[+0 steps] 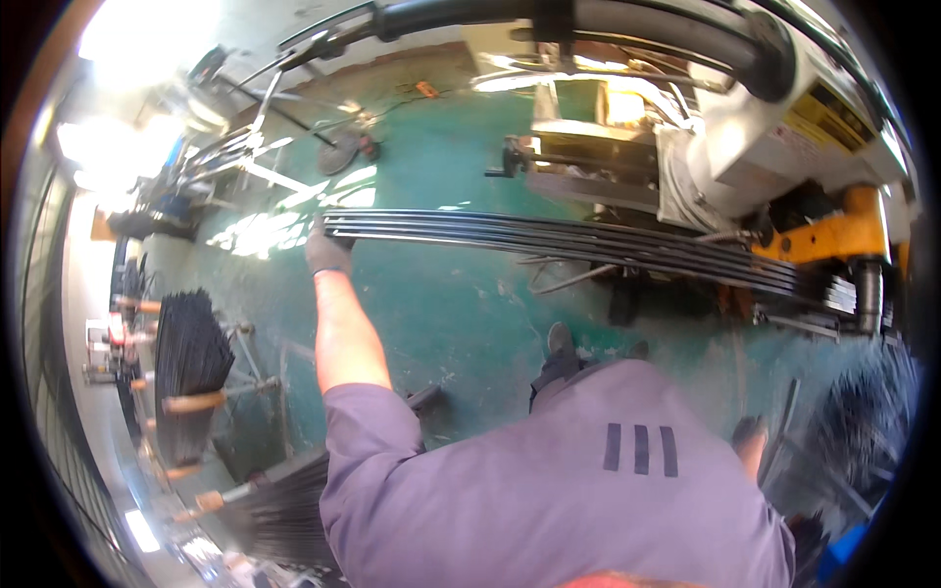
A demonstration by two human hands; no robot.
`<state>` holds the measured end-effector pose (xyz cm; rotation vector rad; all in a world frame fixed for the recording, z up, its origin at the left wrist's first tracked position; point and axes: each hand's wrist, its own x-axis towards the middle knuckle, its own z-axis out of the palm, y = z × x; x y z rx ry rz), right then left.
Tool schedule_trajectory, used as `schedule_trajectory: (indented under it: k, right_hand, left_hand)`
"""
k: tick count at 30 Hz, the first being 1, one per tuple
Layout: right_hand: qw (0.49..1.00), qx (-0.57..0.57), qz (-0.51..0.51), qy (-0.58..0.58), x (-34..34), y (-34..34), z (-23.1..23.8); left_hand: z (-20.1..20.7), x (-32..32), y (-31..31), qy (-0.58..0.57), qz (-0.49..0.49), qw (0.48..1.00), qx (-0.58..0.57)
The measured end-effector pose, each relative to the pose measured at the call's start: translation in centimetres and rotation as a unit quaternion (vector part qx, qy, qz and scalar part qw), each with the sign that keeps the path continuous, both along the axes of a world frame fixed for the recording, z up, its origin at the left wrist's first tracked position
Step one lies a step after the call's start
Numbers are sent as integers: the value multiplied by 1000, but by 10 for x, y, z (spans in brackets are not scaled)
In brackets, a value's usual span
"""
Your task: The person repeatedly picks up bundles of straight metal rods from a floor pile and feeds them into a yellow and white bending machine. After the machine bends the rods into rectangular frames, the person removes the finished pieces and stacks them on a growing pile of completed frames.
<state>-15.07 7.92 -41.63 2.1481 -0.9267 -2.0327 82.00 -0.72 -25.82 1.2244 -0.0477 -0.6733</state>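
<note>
My left hand (pixel 328 251), in a grey glove, is closed around the left end of a bundle of long dark metal bars (pixel 549 238). The arm is stretched forward, and the bars run level across in front of me. At their far right end they reach a machine with an orange bracket (pixel 833 233) and an upright metal cylinder (pixel 868 292). Low on the right, beside my body, is my right hand (pixel 750 428), small and blurred in what looks like a dark glove. Its fingers cannot be made out.
A bench machine with a hand crank (pixel 510 159) stands beyond the bars. Racks hold dark bar stock (pixel 193 367) on the left, with more stock (pixel 284 514) at lower left and a bundle (pixel 867 421) at right. A round-based stand (pixel 339 152) stands on the green floor (pixel 441 323).
</note>
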Motion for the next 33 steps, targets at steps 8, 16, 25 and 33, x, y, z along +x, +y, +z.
schedule_trajectory:
  k: [8, 16, 25, 33]
  right_hand:
    - [629, 198, 612, 436, 25, -50, 4]
    - [4, 310, 862, 401, 69, -107, 29]
    - [-29, 239, 913, 330, -51, -159, -60]
    - [-435, 201, 770, 421, -121, -257, -58]
  left_hand:
    - [23, -9, 40, -56, -109, 981, 149]
    - [17, -28, 30, 31, 17, 999, 29]
    - [-97, -295, -23, 252, 13, 962, 104]
    - [-159, -565, -47, 291, -163, 920, 208]
